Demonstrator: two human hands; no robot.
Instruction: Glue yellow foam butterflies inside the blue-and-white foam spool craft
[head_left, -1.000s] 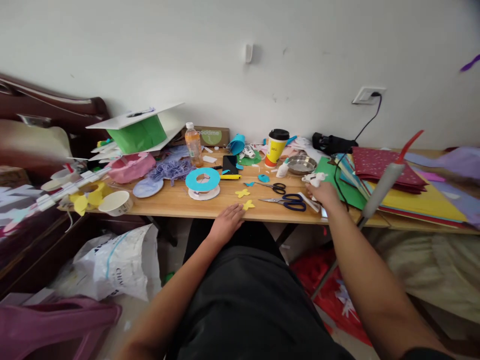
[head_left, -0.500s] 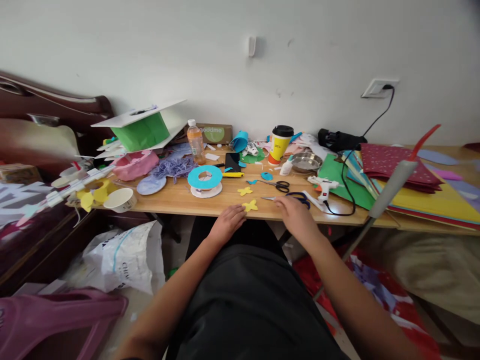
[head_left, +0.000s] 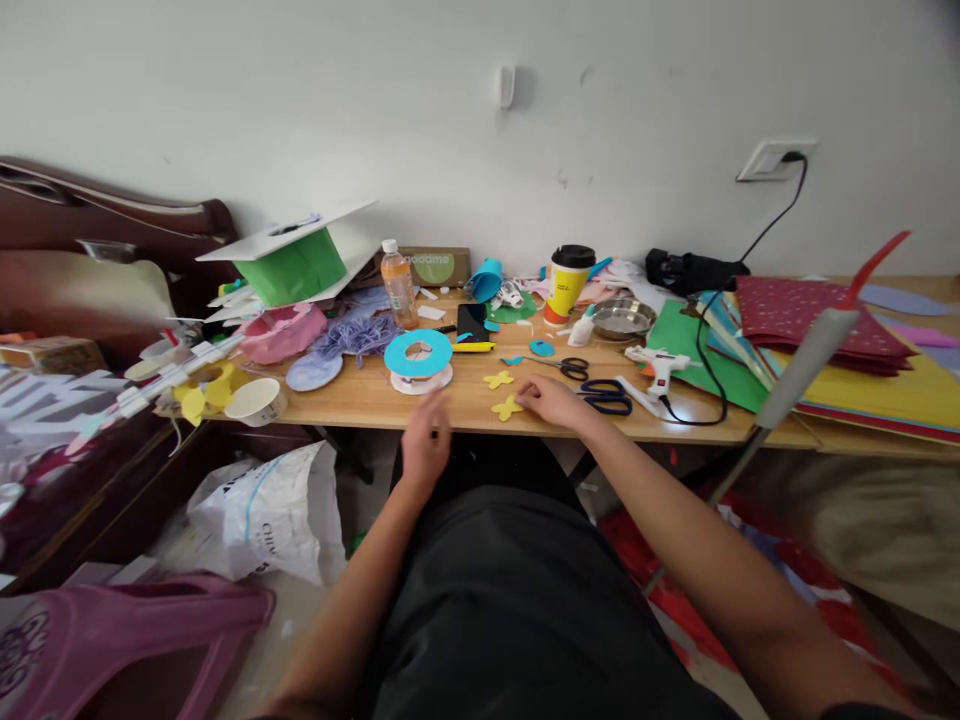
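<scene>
My right hand is over the table's front edge, its fingers pressed together at the right side of a small yellow butterfly-shaped cutout. A second yellow cutout lies flat just behind it. My left hand hangs at the table edge, below the blue ring that tops a white spool-like form; motion blurs its fingers. To the right of my right hand lie dark blue-handled scissors, with black-handled scissors behind them.
A white glue gun with a cord lies on the right, near green sheets. Behind stand a yellow cup, a metal bowl and a bottle. A paper cup is near the left edge. A grey pole rises at right.
My left hand has left the front yellow cutout and moved left. My right hand has moved left from the blue-handled scissors to that cutout. The view has shifted slightly.
</scene>
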